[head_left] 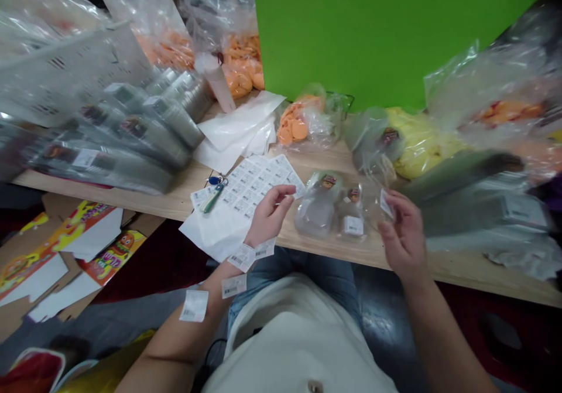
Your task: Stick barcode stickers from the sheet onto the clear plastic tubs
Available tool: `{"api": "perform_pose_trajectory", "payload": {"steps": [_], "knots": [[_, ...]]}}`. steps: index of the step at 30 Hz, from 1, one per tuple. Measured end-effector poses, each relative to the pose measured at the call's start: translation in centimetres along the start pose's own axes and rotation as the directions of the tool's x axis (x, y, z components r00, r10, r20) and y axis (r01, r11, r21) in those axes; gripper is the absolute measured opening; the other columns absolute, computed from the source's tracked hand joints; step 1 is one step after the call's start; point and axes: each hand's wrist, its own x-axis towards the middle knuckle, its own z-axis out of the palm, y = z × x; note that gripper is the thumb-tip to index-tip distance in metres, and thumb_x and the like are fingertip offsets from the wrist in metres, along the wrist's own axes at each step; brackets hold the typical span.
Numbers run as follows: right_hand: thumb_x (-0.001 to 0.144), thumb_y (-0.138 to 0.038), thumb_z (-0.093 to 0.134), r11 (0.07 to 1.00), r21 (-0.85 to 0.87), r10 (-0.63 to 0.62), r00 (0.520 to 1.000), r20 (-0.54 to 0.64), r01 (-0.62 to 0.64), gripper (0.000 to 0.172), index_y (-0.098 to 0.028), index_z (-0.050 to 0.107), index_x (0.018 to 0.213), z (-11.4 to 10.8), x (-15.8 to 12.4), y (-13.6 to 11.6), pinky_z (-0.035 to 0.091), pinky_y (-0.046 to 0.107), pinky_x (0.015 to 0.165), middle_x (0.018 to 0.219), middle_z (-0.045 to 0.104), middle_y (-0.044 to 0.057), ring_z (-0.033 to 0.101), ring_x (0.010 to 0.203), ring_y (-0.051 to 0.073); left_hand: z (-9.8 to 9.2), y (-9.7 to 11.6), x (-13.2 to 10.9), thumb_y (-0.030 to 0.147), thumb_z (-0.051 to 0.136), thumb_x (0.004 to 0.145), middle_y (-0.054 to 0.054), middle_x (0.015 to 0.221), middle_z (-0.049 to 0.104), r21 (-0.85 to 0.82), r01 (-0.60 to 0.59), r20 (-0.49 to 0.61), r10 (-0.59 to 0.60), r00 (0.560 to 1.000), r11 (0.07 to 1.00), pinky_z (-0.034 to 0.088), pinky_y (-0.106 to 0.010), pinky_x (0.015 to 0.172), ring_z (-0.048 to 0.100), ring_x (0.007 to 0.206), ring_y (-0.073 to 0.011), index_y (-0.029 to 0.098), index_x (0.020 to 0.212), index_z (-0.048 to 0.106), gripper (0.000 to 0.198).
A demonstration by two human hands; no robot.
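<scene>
My right hand (406, 238) grips a clear plastic package (372, 197) by its edge, close to a white barcode label (386, 204). Thumb and forefinger of my left hand (273, 211) are drawn together in front of the sticker sheets (252, 183); whether anything small is between them I cannot make out. Several barcode stickers (194, 306) cling to my left wrist and forearm. Between the hands lie two clear packages, one with a burger logo (317, 205) and another with a white label (351, 211).
Stacked clear packages (132, 129) fill the left, before a white crate (74, 74). Keys (213, 195) lie on the sheets. A bag of orange discs (299, 123) and a yellow bag (424, 141) stand behind, below a green panel (373, 36). More packages (478, 194) lie right.
</scene>
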Motion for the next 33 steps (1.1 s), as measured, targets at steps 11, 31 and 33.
{"api": "perform_pose_trajectory", "payload": {"steps": [11,31,33], "knots": [[0.079,-0.04,0.056,0.977,-0.2,-0.025,0.968,0.249,0.077,0.032,-0.024,0.058,0.107,0.8,-3.0,2.8,0.038,0.05,0.094,0.128,0.046,0.011,0.046,0.116,0.029,2.3,1.2,0.5,0.023,0.049,0.084,-0.006,0.105,0.063,0.197,-0.205,0.181,0.17,0.969,0.959,0.043,-0.03,0.085,0.057,0.097,-0.0174,0.019,0.103,0.06,0.023],[0.079,-0.023,0.058,0.878,0.434,0.201,0.978,0.051,-0.203,0.006,-0.023,0.059,0.085,1.6,1.6,-5.4,0.048,0.029,0.07,0.085,0.062,0.001,0.059,0.076,0.014,1.5,-2.4,0.8,0.03,0.054,0.082,-0.007,0.102,0.064,-0.237,0.078,-0.029,-0.087,0.996,0.968,0.045,-0.028,0.077,0.06,0.09,-0.0154,0.018,0.103,0.057,0.024],[0.078,-0.028,0.059,0.864,0.39,0.258,0.946,0.197,-0.317,0.015,-0.024,0.061,0.092,2.4,2.6,-3.6,0.048,0.028,0.067,0.081,0.063,0.0,0.059,0.071,0.013,1.2,-2.6,0.0,0.029,0.053,0.083,-0.009,0.117,0.058,-0.049,-0.111,0.067,0.114,0.991,0.993,0.042,-0.034,0.091,0.053,0.109,-0.0194,0.02,0.111,0.055,0.03]]}}
